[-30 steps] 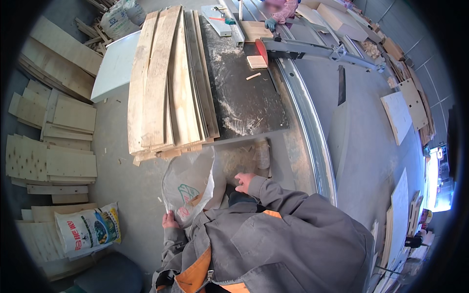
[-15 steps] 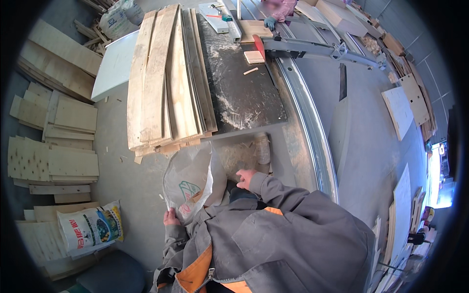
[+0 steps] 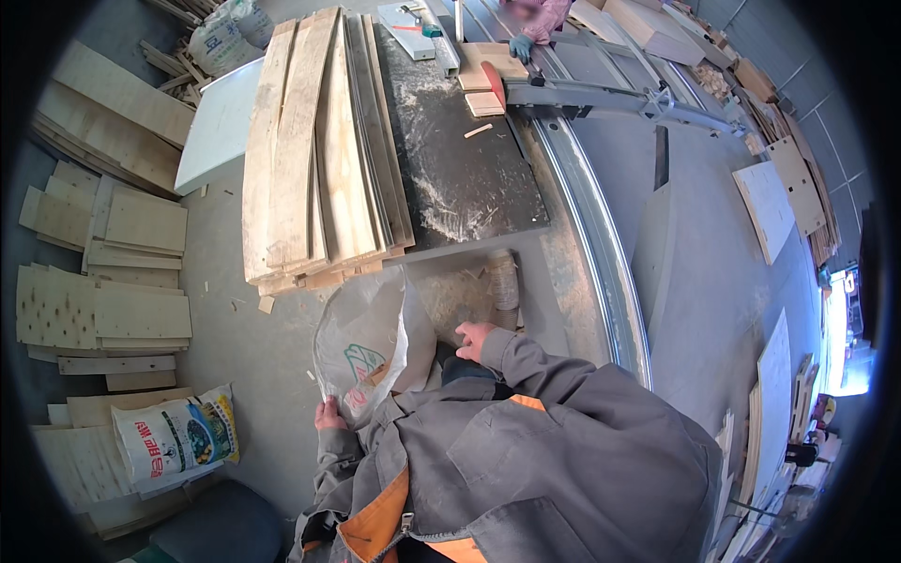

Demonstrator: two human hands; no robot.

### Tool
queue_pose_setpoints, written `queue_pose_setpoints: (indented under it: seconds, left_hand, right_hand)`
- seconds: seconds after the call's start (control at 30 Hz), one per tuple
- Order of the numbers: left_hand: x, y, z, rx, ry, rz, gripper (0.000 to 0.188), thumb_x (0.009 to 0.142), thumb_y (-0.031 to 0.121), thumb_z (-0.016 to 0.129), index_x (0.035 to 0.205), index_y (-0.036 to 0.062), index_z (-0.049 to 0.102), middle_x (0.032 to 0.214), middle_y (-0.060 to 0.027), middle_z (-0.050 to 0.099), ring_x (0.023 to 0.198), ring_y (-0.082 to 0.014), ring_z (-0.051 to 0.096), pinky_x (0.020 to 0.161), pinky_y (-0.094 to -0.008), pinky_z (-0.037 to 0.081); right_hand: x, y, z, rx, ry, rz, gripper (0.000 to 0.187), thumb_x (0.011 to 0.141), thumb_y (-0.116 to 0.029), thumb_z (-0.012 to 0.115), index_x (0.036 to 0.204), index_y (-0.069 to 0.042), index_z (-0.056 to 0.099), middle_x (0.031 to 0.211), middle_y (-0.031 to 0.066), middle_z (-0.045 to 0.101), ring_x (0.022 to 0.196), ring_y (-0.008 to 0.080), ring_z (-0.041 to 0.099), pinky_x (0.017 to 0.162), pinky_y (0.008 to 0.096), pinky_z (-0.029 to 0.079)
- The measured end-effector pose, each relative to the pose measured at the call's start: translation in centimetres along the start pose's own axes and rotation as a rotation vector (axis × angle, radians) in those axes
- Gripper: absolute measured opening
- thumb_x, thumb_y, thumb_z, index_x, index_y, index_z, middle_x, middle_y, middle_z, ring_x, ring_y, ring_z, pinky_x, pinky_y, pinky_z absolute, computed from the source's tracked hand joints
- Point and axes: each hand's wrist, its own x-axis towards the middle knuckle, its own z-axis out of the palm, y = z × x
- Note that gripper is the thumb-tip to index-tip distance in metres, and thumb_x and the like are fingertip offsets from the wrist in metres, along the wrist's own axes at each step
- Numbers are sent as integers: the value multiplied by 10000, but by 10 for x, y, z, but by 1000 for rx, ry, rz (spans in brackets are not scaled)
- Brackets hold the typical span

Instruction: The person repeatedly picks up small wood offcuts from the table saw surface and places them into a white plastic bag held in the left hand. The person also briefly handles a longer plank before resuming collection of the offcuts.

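Observation:
A white woven bag [image 3: 361, 328] stands with its mouth spread in front of me, green and red print showing and a bit of wood inside. My left hand [image 3: 329, 414] is closed on the bag's rim at the near left. To the right of the bag my right hand [image 3: 475, 341] hangs above the dusty floor. Its fingers are half bent and apart, and nothing shows in them. Just beyond that hand is a ribbed hose [image 3: 504, 289]. Sawdust and chips [image 3: 460, 293] lie under the saw table [image 3: 469, 188].
Long planks [image 3: 305, 150] are stacked on the table's left part. A co-worker's gloved hand [image 3: 521, 47] is on a board near the red blade guard [image 3: 494, 83]. Cut panels [image 3: 141, 310] and a printed sack [image 3: 176, 433] lie at left. A metal rail [image 3: 601, 244] runs along the right.
Both my hands keep nearly the same places, the left still on the bag's rim. The board beside the co-worker's glove shifts slightly against the red guard.

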Motion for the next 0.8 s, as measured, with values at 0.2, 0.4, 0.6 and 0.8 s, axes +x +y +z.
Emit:
queue_pose_setpoints:
  seconds: [0.2, 0.4, 0.6, 0.8]
  left_hand:
    - [-9, 10, 4, 6, -16, -2, 248, 885, 232, 593, 814, -4, 609, 696, 4, 553, 622, -79, 451, 538, -247, 371]
    - [-8, 6, 5, -1, -5, 1, 248, 889, 234, 594, 817, -2, 612, 708, 4, 559, 624, -76, 454, 542, -244, 377]
    - [-4, -1, 1, -18, -35, -9, 251, 891, 237, 594, 825, -4, 613, 702, 7, 558, 619, -77, 453, 542, -241, 373]
    - [-11, 9, 10, -1, -22, -6, 240, 885, 232, 602, 812, 4, 614, 681, 19, 541, 599, -72, 431, 526, -240, 353]
  right_hand:
    - [-2, 1, 1, -11, 12, -13, 557, 749, -285, 718, 1225, -75, 519, 1071, 146, 645, 993, 311, 615, 861, 380, 490]
    - [-2, 2, 2, -8, 14, -11, 550, 749, -279, 718, 1219, -72, 522, 1055, 143, 648, 977, 313, 619, 852, 380, 494]
    - [-1, 8, 4, 8, 14, -18, 553, 746, -273, 723, 1221, -72, 521, 1051, 137, 650, 974, 310, 621, 849, 378, 496]
    - [0, 11, 2, 1, 8, 3, 557, 741, -271, 726, 1219, -68, 524, 1047, 136, 651, 973, 305, 622, 848, 375, 496]
